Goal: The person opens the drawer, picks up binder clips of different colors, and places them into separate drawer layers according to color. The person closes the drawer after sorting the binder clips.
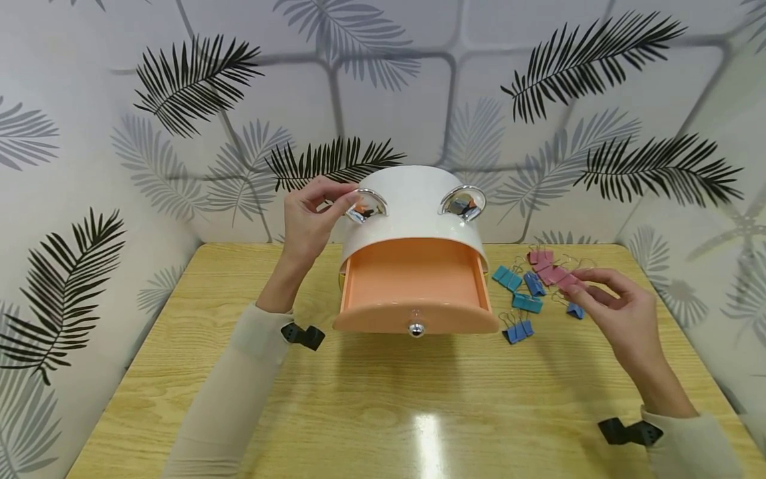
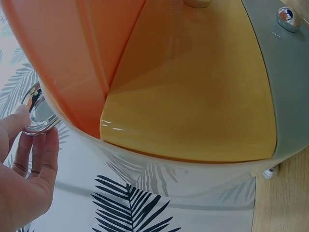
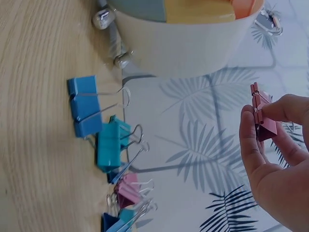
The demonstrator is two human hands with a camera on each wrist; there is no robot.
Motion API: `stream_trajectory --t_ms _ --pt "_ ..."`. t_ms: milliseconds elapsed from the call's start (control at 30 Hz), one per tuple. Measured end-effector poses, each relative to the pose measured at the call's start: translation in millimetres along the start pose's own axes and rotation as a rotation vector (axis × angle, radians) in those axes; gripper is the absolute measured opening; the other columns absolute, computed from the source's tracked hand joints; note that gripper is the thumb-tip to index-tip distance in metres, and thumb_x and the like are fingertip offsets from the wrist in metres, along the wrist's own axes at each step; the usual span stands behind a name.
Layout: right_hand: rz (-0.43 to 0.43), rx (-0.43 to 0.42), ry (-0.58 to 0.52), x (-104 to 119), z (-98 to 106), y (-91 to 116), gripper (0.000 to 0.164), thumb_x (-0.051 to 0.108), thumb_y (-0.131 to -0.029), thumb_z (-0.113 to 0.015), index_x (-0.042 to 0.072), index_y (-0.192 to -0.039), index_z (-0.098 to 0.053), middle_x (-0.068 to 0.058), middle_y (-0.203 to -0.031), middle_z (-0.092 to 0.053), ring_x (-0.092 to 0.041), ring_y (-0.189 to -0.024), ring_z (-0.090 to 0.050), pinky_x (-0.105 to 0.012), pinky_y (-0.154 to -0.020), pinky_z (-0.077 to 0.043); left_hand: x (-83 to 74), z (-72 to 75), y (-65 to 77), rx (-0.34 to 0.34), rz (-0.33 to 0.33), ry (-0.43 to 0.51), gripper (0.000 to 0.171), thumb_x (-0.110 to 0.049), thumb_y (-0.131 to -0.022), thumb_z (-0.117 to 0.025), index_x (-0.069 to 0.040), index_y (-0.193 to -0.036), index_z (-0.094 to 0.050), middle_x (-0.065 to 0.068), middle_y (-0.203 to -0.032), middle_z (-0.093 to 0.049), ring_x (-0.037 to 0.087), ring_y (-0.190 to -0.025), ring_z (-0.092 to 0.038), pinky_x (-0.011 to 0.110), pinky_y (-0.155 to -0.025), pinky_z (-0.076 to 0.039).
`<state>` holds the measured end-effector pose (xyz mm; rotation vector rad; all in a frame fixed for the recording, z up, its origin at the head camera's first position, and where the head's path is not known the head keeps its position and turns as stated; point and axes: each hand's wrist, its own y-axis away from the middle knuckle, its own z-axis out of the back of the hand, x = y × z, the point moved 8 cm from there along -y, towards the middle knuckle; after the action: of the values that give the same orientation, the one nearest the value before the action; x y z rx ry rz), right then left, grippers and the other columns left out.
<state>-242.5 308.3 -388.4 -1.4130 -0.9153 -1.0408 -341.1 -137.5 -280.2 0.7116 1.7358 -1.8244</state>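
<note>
A white, rounded mini drawer cabinet (image 1: 413, 199) with two chrome ear-like loops stands near the back of the table. Its orange top drawer (image 1: 413, 318) is pulled out, with no items visible inside. At the cabinet's upper left, my left hand (image 1: 311, 216) pinches the chrome loop (image 2: 42, 113) between thumb and fingers. My right hand (image 1: 625, 316) pinches a pink binder clip (image 3: 263, 116) between thumb and fingertips, raised above the tabletop. Near it lie more binder clips: teal ones (image 1: 507, 277), blue ones (image 1: 518, 331) and a pink one (image 1: 540, 256).
Beneath the orange drawer, a yellow drawer (image 2: 193, 96) and a grey-green drawer (image 2: 285, 77) are closed. The wooden table (image 1: 383, 412) meets a leaf-patterned wall (image 1: 395, 113) behind the cabinet. A chrome knob (image 1: 416, 329) sticks out from the orange drawer's front.
</note>
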Motion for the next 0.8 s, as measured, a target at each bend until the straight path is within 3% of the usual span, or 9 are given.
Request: stream_trajectory --t_ms 233,467,667,800 --pt "0.037 0.007 0.013 23.0 -19.4 3.7 0.022 -0.01 -0.09 -0.072 -0.015 -0.111 -0.065 -0.006 -0.108 -0.072 -0.011 -0.092 -0.075 -0.022 -0.079 -0.061 0.8 -0.4 -0.1 -0.003 -0.004 -0.006 0.011 0.011 -0.088 -0.075 0.01 -0.099 -0.076 0.003 -0.09 -0.069 0.015 -0.081 -0.064 0.02 -0.07 -0.054" --pt "0.094 0.021 0.193 40.8 -35.3 7.0 0.021 -0.008 -0.09 -0.074 -0.012 -0.11 -0.069 -0.006 -0.107 -0.071 -0.012 -0.094 -0.07 -0.017 -0.08 -0.06 0.3 -1.3 0.4 0.002 -0.001 -0.008 0.011 0.01 -0.088 -0.075 0.01 -0.099 -0.076 0.017 -0.09 -0.068 0.015 -0.081 -0.064 0.02 -0.068 -0.053" --pt "0.111 0.045 0.272 53.9 -49.5 8.5 0.022 -0.007 -0.089 -0.076 -0.008 -0.11 -0.072 -0.006 -0.106 -0.073 -0.013 -0.091 -0.071 -0.018 -0.079 -0.06 -0.4 -1.2 0.8 -0.006 -0.001 0.002 0.011 0.01 -0.088 -0.075 0.01 -0.099 -0.076 0.005 -0.089 -0.069 0.014 -0.08 -0.064 0.019 -0.066 -0.051" --pt "0.13 0.071 0.258 61.6 -60.0 8.9 0.02 -0.007 -0.089 -0.076 -0.008 -0.108 -0.072 -0.007 -0.105 -0.073 -0.013 -0.09 -0.071 -0.018 -0.077 -0.061 -1.5 -1.3 1.0 -0.01 -0.005 0.003 0.011 0.01 -0.088 -0.075 0.011 -0.099 -0.076 0.001 -0.088 -0.069 0.014 -0.081 -0.065 0.018 -0.066 -0.051"
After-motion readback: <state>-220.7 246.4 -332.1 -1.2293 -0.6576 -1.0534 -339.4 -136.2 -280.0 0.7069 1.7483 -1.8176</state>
